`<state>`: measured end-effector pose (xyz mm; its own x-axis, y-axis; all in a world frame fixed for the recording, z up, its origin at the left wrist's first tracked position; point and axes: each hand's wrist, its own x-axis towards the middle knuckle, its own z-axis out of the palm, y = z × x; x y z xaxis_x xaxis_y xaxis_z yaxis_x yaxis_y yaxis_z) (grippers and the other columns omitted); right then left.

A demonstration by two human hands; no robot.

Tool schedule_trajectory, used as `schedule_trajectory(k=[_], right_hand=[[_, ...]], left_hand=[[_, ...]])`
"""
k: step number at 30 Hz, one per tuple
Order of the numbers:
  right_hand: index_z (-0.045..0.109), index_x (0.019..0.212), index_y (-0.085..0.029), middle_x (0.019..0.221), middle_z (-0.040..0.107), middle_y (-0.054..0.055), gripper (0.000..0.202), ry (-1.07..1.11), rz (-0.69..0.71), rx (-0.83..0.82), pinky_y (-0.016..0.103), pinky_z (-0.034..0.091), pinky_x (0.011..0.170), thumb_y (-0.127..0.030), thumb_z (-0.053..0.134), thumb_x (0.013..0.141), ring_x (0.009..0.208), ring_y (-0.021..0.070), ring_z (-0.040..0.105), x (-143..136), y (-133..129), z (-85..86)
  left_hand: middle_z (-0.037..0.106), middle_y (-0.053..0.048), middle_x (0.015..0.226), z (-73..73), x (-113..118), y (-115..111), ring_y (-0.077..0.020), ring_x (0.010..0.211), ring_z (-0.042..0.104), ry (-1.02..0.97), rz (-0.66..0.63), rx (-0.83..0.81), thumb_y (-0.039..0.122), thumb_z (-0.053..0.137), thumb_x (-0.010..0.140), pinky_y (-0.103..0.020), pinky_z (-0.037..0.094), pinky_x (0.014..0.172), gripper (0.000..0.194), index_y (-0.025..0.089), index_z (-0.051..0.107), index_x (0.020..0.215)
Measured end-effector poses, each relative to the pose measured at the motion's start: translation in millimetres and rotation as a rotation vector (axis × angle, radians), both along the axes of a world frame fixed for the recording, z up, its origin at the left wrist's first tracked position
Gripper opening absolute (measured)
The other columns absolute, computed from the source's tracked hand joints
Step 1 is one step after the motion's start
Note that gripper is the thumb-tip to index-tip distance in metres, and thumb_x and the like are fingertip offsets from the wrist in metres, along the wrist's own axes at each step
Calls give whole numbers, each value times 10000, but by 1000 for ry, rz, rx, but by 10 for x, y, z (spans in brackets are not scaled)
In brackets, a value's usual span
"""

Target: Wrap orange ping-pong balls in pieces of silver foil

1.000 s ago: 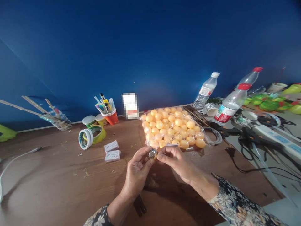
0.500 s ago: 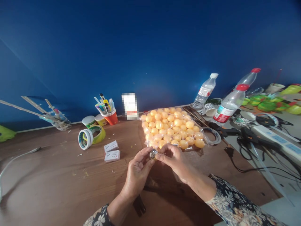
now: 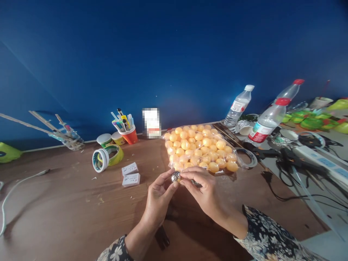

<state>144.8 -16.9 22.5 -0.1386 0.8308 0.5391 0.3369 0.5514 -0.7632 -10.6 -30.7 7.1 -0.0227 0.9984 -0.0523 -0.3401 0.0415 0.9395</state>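
- The shiny silver ball (image 3: 176, 176) sits low in the centre of the frame, off the table (image 3: 67, 206), between the two hands' fingertips; held up like this, its surface is probably easier to see and reach.
- The left hand (image 3: 159, 195) is closed on the ball, thumb below and fingers above, a light pinch that seems meant to leave most of it exposed.
- The right hand (image 3: 206, 186) meets it from the other side, thumb and forefinger at its edge, perhaps to steady it (whether they truly grip it, I cannot tell).
- Just beyond the fingers, right of centre, lies a clear bag (image 3: 199, 146) full of orange balls; the plastic likely stops them rolling.
- Left of centre, two small boxes (image 3: 130, 175) lie close together, within easy reach.
- Behind them, the tape rolls (image 3: 100, 160) stand on edge, and an orange cup (image 3: 129, 137) keeps pens upright, presumably for quick picking.
- At the right of the frame, bottles (image 3: 265, 125) stand near a power strip (image 3: 320, 159), out of the hands' way.
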Motion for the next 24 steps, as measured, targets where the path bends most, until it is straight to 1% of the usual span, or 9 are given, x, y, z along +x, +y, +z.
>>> schedule_trajectory(k=[3,9,11,14,16,18,19,21,24], right_hand=[[707,893,-245,895,715,60,98,-1,-17,31,366,532,809,-191,636,852,877,213,654,-11,6,-34],[701,839,-232,885,700,73,66,71,-18,-45,344,542,734,-221,637,850,847,211,656,-62,-13,-55],[706,832,-231,887,704,70,62,91,15,-80,337,538,723,-237,645,844,852,213,656,-51,0,-26],[706,893,-224,925,716,65,102,153,84,-218,317,531,680,-295,663,833,831,209,660,67,79,62],[683,988,-220,932,724,63,179,183,47,-312,311,520,651,-331,615,865,774,196,661,214,157,134],[688,920,-213,869,728,56,163,67,-8,-283,301,490,621,-334,588,875,724,188,651,375,226,194],[693,874,-213,846,728,51,142,-57,2,-267,295,471,609,-312,591,869,703,184,646,446,250,212],[705,785,-220,771,725,36,120,-366,71,-240,291,427,601,-228,601,845,672,181,636,547,268,216],[695,687,-216,646,684,25,211,-699,58,-165,285,326,541,-93,563,795,588,165,594,585,241,145]], left_hand=[[715,-83,1093,14,3,-8,-242,1032,653,89,41,38,245,786,683,-355,512,931,376,202,722,1051],[702,-64,1045,14,7,-8,-235,979,666,151,66,78,248,804,650,-340,539,882,345,215,746,988],[713,-71,1045,15,5,0,-240,985,666,124,64,55,253,811,641,-347,532,892,364,208,743,995],[737,-84,1041,30,-9,13,-234,981,674,4,38,-23,271,805,662,-351,525,898,423,205,712,1069],[737,-83,1061,45,-25,23,-216,971,678,-79,24,-58,289,779,702,-332,537,870,433,213,685,1117],[726,-74,1095,59,-42,31,-194,966,676,-133,23,-65,301,747,743,-301,548,836,400,223,674,1128],[723,-68,1098,65,-48,34,-184,959,675,-152,23,-66,307,733,759,-289,553,816,379,224,674,1124],[729,-60,1056,72,-53,35,-167,906,678,-172,26,-78,328,717,773,-271,561,767,358,217,678,1112],[738,-48,927,75,-45,31,-138,767,675,-169,27,-95,367,715,768,-262,562,718,384,197,680,1111]])
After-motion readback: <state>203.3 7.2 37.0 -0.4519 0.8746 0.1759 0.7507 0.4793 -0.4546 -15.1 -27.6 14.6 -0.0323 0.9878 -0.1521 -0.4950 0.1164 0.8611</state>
